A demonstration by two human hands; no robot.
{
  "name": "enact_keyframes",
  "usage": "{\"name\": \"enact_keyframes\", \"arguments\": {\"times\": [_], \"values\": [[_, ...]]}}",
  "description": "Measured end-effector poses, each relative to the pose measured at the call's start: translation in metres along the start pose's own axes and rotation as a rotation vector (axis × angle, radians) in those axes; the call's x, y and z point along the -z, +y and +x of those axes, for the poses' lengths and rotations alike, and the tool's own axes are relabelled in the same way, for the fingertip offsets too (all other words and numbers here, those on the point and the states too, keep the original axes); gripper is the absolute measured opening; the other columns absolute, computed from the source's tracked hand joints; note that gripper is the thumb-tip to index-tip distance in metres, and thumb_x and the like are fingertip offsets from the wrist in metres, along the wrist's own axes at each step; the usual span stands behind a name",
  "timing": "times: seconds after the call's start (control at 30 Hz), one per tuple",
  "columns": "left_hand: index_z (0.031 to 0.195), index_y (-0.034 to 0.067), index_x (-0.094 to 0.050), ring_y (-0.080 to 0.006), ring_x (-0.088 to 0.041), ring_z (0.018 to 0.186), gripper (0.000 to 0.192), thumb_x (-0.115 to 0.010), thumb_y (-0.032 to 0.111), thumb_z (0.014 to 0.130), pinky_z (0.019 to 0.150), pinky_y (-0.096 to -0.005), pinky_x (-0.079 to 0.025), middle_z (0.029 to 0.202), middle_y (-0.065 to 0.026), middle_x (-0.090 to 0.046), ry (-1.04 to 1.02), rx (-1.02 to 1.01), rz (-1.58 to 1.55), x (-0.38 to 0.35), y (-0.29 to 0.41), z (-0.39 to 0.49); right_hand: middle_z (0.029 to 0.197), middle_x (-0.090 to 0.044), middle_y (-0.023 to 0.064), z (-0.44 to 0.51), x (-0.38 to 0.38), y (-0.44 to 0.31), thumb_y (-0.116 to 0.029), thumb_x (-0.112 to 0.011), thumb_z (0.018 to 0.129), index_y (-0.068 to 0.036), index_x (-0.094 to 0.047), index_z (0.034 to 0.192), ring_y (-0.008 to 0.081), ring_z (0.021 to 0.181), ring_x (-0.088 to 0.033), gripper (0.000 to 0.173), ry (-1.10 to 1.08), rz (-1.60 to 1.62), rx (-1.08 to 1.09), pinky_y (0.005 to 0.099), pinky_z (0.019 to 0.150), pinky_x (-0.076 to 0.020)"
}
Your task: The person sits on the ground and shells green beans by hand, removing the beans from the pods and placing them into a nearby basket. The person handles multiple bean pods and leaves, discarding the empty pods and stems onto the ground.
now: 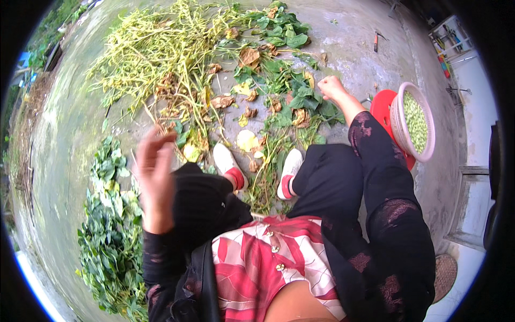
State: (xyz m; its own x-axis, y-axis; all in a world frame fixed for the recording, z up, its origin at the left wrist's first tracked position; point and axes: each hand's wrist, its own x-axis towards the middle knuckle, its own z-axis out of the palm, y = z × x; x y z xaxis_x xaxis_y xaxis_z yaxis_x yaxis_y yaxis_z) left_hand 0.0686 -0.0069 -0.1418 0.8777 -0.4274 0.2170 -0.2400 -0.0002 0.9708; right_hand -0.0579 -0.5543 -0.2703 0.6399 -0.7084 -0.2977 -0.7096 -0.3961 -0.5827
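Note:
My left hand [156, 181] is raised above the left knee and blurred by motion. Its thumb and fingers look loosely apart, and nothing shows in it. My right hand [333, 88] reaches forward on the right with curled fingers; whether something is inside them is hidden. Below and beside that hand lie green leafy stalks [299, 98] with dry brown leaves. A large heap of yellowish-green stripped stalks [161, 52] spreads over the concrete ahead. Another pile of green leaves [110, 237] lies beside my left leg.
At the right, a pink plastic basket [396, 120] of green shelled beans [415, 120] rests on a red plastic stool [380, 105]. A tool with a red handle [376, 42] lies on the concrete floor [354, 24] farther off. My white shoes [227, 159] stand among fallen leaves.

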Motion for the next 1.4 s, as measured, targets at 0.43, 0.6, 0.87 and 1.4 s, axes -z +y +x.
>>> {"name": "enact_keyframes", "arguments": {"times": [0.43, 0.6, 0.87, 1.4], "values": [[0.123, -0.001, -0.060, -0.0257, -0.070, 0.092, 0.038, -0.069, -0.001, 0.085, 0.080, -0.0336, -0.055, 0.100, -0.0161, -0.070, -0.541, 0.340, 0.415, -0.124, -0.023, 0.050, 0.136, -0.053, 0.0279, 0.161, -0.153, 0.115, -0.050, -0.072, 0.080, 0.002, -0.052, 0.135, 0.0378, 0.126, -0.053, 0.078, 0.057, -0.398, -0.337, 0.0434, 0.104, -0.0448], [0.123, -0.001, -0.060, -0.0293, -0.069, 0.092, 0.040, -0.071, 0.000, 0.084, 0.081, -0.0349, -0.055, 0.101, -0.0177, -0.068, -0.626, 0.367, 0.345, -0.134, -0.025, 0.059, 0.130, -0.059, 0.0247, 0.176, -0.194, 0.117, -0.050, -0.077, 0.072, 0.002, -0.057, 0.128, 0.0371, 0.120, -0.058, 0.079, -0.110, -0.201, -0.322, 0.0438, 0.101, -0.0470], [0.122, -0.003, -0.059, -0.0263, -0.069, 0.091, 0.038, -0.069, -0.003, 0.085, 0.082, -0.0340, -0.054, 0.100, -0.0165, -0.068, -0.665, 0.253, 0.363, -0.130, -0.014, 0.047, 0.076, -0.065, 0.0234, 0.075, -0.173, -0.017, -0.028, -0.060, 0.079, 0.002, -0.062, 0.080, 0.0385, 0.072, -0.065, 0.030, -0.340, 0.027, 0.329, 0.0484, 0.070, -0.0521], [0.119, -0.006, -0.056, -0.0421, -0.062, 0.091, 0.039, -0.066, 0.010, 0.085, 0.078, -0.0466, -0.052, 0.096, -0.0233, -0.063, -0.869, -0.010, 0.238, -0.114, 0.001, -0.015, 0.098, -0.069, 0.0247, -0.188, -0.135, -0.068, -0.036, -0.068, 0.083, 0.004, -0.067, 0.106, 0.0377, 0.094, -0.066, 0.046, -1.765, -0.651, 0.630, 0.0471, 0.083, -0.0512]]}}
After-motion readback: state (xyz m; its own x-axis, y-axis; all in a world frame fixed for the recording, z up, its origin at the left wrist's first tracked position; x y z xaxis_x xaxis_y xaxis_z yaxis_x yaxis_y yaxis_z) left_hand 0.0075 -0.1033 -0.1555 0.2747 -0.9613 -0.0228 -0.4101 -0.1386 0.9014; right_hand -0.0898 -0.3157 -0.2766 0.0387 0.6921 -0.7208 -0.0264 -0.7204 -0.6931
